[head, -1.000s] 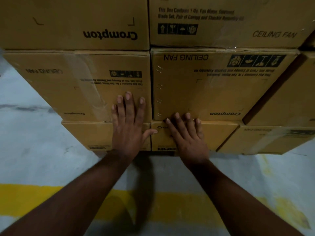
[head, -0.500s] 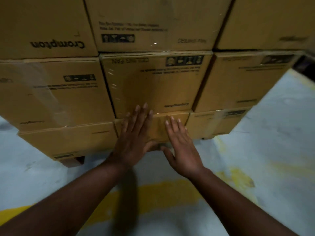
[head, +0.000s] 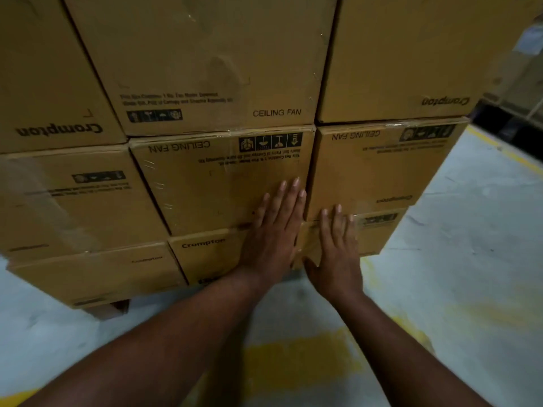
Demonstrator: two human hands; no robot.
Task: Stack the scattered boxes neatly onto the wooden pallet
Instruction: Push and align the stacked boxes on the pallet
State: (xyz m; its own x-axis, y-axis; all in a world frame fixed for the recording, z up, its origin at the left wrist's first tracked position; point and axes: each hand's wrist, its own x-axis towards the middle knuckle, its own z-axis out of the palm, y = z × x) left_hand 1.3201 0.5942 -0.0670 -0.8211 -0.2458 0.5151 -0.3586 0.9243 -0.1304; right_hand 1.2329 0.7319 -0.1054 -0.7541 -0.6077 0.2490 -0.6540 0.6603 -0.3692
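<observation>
The stacked boxes (head: 223, 183) fill what I take to be the pallet (head: 113, 309), mostly hidden, and my left hand (head: 271, 230) and right hand (head: 338, 248) press flat, fingers straight, squaring the bottom-row box (head: 211, 254).

The floor (head: 470, 259) is pale grey concrete, scuffed and marked, filling the lower part of the frame. A worn yellow painted stripe (head: 293, 365) crosses it along the bottom centre, patchy and faded. A thinner yellow line (head: 505, 154) runs along the right edge. The light is dim and warm. In the upper right corner sits a dark, blurred area (head: 511, 124), too unclear to name.
</observation>
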